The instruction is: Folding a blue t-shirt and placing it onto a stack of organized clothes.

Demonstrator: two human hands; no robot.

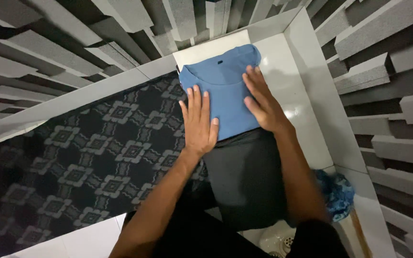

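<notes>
A folded blue shirt (225,83) lies on the white tiled floor (295,102) near the corner of the walls. My left hand (198,122) rests flat on its lower left part, fingers together and stretched out. My right hand (261,100) presses flat on its right side, fingers pointing up toward the collar. Both palms lie on the cloth without gripping it. A folded dark grey garment (244,177) lies just below the blue shirt, between my forearms, its top edge touching the blue shirt's bottom edge.
A dark patterned carpet (96,153) covers the floor to the left. Grey ribbed walls (383,62) close in at the top and right. A crumpled blue cloth (335,193) lies at the right, and a floor drain (278,241) sits near the bottom.
</notes>
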